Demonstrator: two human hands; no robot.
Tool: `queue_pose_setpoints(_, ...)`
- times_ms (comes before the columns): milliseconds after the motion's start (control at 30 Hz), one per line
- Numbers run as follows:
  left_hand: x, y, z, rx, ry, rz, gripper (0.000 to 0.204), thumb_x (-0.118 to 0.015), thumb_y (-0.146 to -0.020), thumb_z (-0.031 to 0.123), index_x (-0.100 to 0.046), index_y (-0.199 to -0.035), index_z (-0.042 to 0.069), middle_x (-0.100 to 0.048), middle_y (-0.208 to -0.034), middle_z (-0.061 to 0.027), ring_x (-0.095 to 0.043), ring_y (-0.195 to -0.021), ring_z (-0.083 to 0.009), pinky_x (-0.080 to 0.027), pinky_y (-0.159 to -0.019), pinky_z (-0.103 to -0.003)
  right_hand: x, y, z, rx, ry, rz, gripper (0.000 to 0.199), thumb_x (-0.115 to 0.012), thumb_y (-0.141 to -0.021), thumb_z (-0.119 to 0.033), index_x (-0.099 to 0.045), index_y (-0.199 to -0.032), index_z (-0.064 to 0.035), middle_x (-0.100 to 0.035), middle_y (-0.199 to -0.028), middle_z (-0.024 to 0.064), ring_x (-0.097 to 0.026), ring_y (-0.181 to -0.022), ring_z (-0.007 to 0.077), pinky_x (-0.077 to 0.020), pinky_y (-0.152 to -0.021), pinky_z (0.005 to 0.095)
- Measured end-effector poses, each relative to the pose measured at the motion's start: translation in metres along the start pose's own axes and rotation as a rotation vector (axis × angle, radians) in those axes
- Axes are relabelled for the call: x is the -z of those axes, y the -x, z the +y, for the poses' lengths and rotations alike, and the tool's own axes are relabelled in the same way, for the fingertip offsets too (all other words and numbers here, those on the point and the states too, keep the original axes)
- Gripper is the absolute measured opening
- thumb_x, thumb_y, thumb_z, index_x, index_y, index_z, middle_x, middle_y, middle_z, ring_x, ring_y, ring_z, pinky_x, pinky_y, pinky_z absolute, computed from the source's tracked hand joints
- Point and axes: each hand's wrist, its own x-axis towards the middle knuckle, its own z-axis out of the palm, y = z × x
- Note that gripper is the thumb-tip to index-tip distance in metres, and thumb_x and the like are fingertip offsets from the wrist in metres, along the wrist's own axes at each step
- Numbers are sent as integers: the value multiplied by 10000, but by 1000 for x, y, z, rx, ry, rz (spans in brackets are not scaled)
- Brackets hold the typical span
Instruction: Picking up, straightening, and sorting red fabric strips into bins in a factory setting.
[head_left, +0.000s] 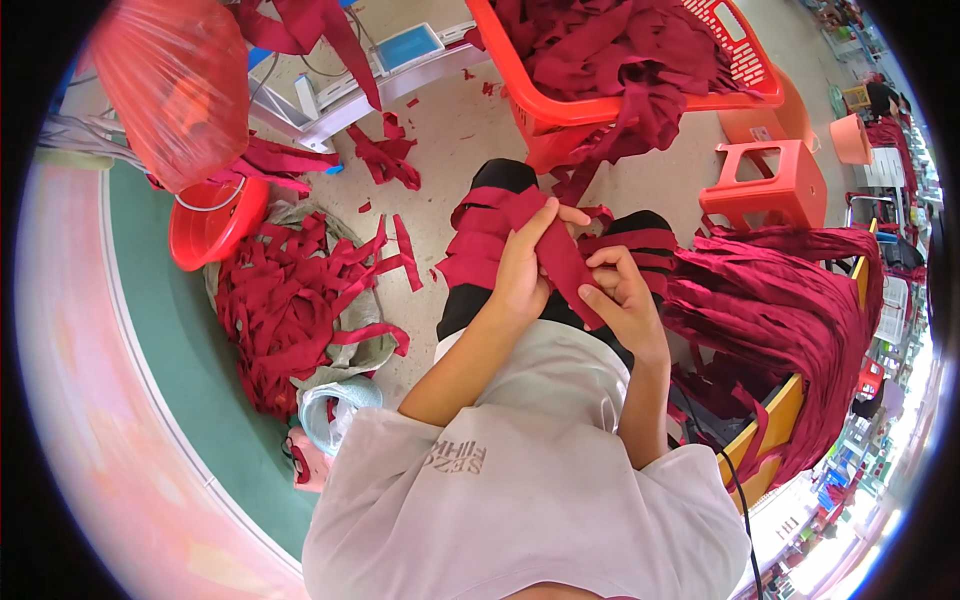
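Over my lap a dark red fabric strip (556, 250) is stretched slantwise between both hands. My left hand (528, 262) grips its upper part, thumb along the cloth and fingers behind it. At the strip's lower end, my right hand (622, 295) pinches the edge between thumb and fingertips. More dark red strips (472, 245) lie across my left thigh, and others (640, 245) drape over my right thigh. The fingers of my left hand are partly hidden behind the strip.
An orange-red basket (600, 105) heaped with red cloth stands ahead, beside a red stool (768, 190). At right, long red strips (770, 300) hang over a yellow-edged wooden box (765, 440). At left lie a sack of strips (290, 300), a red basin (215, 225) and a hanging red plastic bag (175, 95).
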Motion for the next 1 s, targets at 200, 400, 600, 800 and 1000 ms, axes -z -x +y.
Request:
queue_pose_setpoints(200, 0, -2, 4, 54, -71, 74, 362, -471, -1001, 368, -624, -901, 56, -554, -763, -18, -527, -725, -124, -423, -675, -277, 5, 7, -11, -161, 58, -136, 442, -670, -871, -81, -437, -1242, -25, -620, -766, 6, -564, -657, 41, -447, -567, 214)
queue_pose_setpoints(400, 28, -1, 80, -114, 338, -103, 407, -493, -967, 250, -339, -606, 144, -264, -544, 43, -268, -486, -101, -258, -495, -263, 60, 20, 32, -213, 483, 41, 280, -588, -774, -7, -622, -1052, -22, -611, -733, 42, -575, -599, 95, -461, -533, 263)
queue_pose_setpoints(600, 68, 85, 200, -587, 213, 47, 384, -391, -1029, 205, -348, -654, 133, -213, -533, 35, -179, -455, -75, -170, -441, -257, 239, 76, 76, 247, 225, 1231, 171, -582, -941, -100, -658, -1079, -32, -633, -956, 29, -597, -857, 123, -494, -797, 244)
queue_pose_setpoints(800, 194, 169, 296, -952, 265, 182, 357, -366, -964, 106, -276, -620, 141, -226, -537, 10, -204, -467, -111, -197, -471, -276, 310, 121, 19, 552, 109, 1620, 322, -590, -949, -234, -612, -1153, 14, -675, -920, 107, -633, -779, 175, -522, -758, 294)
queue_pose_setpoints(1000, 273, 252, 353, -1311, 250, 653, 317, -409, -921, 144, -316, -618, 131, -224, -517, 15, -203, -450, -109, -183, -447, -276, 370, 150, 24, 459, 480, 1725, 240, -646, -910, -219, -699, -977, 5, -689, -899, 66, -640, -762, 167, -528, -682, 240)
